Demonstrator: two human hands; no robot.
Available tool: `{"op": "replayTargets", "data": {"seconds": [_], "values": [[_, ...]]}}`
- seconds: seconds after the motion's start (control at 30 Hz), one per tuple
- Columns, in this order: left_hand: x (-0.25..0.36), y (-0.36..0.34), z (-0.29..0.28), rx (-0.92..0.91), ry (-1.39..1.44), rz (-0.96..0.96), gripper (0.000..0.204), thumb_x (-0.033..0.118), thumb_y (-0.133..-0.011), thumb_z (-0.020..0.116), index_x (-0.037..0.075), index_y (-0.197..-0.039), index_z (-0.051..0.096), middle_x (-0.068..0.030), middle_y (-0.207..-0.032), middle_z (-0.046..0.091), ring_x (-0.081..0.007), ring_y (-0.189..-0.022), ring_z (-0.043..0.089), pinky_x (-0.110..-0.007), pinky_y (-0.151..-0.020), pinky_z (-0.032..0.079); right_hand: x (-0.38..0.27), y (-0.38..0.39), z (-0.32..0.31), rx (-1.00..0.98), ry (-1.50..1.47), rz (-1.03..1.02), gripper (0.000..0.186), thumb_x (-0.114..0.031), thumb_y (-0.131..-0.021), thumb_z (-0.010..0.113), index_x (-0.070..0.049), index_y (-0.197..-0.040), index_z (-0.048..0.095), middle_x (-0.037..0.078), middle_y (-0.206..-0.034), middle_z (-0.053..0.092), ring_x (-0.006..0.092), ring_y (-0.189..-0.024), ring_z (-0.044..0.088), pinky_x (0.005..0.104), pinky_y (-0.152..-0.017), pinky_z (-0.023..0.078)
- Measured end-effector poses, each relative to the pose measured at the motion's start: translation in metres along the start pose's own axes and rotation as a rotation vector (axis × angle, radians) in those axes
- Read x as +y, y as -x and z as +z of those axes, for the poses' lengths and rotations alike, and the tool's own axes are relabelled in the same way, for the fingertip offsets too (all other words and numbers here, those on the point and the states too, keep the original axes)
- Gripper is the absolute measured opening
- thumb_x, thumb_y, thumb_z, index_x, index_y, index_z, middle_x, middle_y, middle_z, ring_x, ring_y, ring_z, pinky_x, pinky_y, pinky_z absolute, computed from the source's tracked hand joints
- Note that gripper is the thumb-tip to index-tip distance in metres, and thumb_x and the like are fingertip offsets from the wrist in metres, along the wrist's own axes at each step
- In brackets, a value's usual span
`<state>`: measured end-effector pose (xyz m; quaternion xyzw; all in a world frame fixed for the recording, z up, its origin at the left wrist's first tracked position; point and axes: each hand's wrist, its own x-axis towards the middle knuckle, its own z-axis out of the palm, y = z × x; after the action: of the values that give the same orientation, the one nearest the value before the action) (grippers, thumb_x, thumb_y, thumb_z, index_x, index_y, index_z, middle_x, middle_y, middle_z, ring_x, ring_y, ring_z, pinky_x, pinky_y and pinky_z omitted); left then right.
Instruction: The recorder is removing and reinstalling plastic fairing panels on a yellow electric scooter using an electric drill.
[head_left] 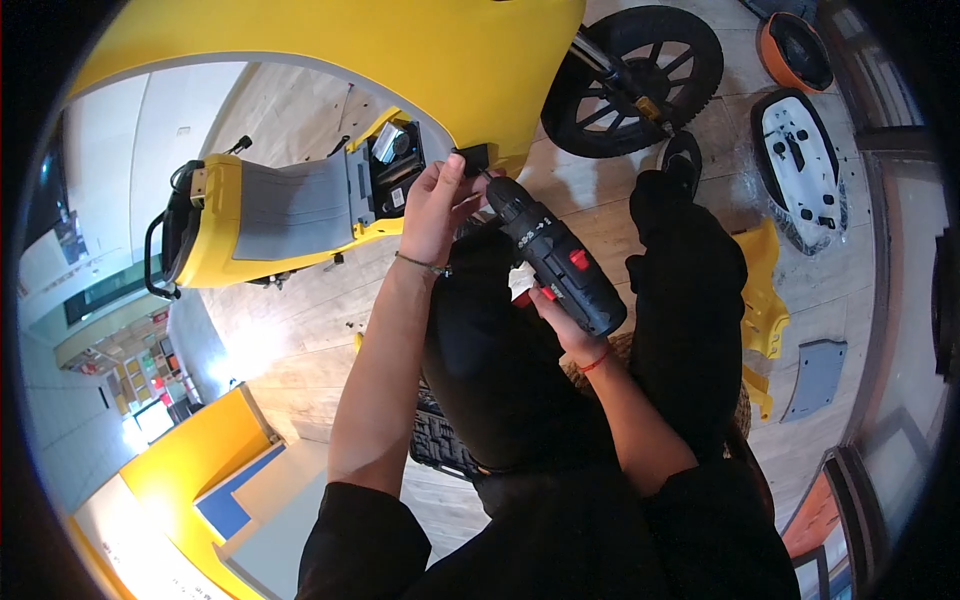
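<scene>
The cordless drill (560, 262), black with red switches, sat just right of the frame's centre, its nose angled toward eleven o'clock and its bit meeting a small black bracket (473, 157) at the lower edge of the yellow body panel (400, 40). The right hand (562, 322) gripped the drill's handle from below, fingers clamped around it; a red band circled that wrist. The left hand (435, 205) lay at ten o'clock from the drill, fingers closed together against the panel edge and bracket, just beside the bit; whether they pinched a fastener could not be told. A thin bracelet showed on the left wrist.

At nine o'clock from the hands stood the yellow scooter's grey footboard (290, 210), with an open compartment (395, 165) of wiring beside the left hand. A black spoked wheel (640, 80) stood at one o'clock. On the wooden floor (290, 330), at three o'clock, lay a white cover panel (805, 155), yellow trim pieces (762, 290) and a grey plate (815, 378). A black tool case (440, 440) rested on the floor under the person's knees at six o'clock.
</scene>
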<state>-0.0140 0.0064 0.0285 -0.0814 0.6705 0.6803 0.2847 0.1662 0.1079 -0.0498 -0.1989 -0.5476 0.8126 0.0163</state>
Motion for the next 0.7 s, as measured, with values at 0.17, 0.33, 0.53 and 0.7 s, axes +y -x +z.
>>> {"op": "replayTargets", "data": {"seconds": [0.17,0.33,0.53,0.7], "values": [[-0.003,-0.005,-0.008,0.017,0.031,-0.062,0.042,0.043,-0.084,0.060,0.005,-0.097,0.050,-0.0117,-0.092,0.064,-0.0160,-0.085,0.062,-0.029,-0.078,0.048,-0.019,-0.002,-0.005,-0.064,-0.114,0.005,0.026,-0.005,-0.079,0.064,-0.006,-0.104,0.059,0.002,-0.080,0.059,0.0120,-0.073,0.057,0.0270,-0.067,0.047],[-0.005,-0.010,-0.013,0.007,0.023,-0.048,0.043,0.043,-0.081,0.064,0.004,-0.094,0.051,-0.0140,-0.088,0.064,-0.0179,-0.081,0.063,-0.031,-0.079,0.049,-0.044,-0.003,0.000,-0.140,-0.458,0.205,0.031,0.000,-0.080,0.054,0.002,-0.111,0.054,0.002,-0.069,0.053,0.0099,-0.057,0.049,0.0237,-0.055,0.040],[-0.003,-0.013,-0.018,-0.067,-0.101,-0.047,0.054,0.051,-0.082,0.057,0.004,-0.108,0.050,-0.0117,-0.091,0.063,-0.0176,-0.086,0.062,-0.031,-0.078,0.049,-0.058,0.006,0.016,-0.159,-0.915,0.508,0.037,-0.015,-0.081,0.049,-0.004,-0.116,0.046,0.006,-0.072,0.049,0.0139,-0.058,0.047,0.0258,-0.056,0.039],[-0.002,-0.011,-0.018,-0.046,-0.093,-0.031,0.052,0.049,-0.081,0.061,0.002,-0.101,0.052,-0.0121,-0.088,0.064,-0.0168,-0.082,0.064,-0.028,-0.077,0.050,-0.061,0.013,0.031,-0.193,-1.163,0.536,0.036,-0.016,-0.083,0.048,-0.005,-0.118,0.048,0.004,-0.070,0.048,0.0147,-0.057,0.047,0.0253,-0.056,0.038]]}}
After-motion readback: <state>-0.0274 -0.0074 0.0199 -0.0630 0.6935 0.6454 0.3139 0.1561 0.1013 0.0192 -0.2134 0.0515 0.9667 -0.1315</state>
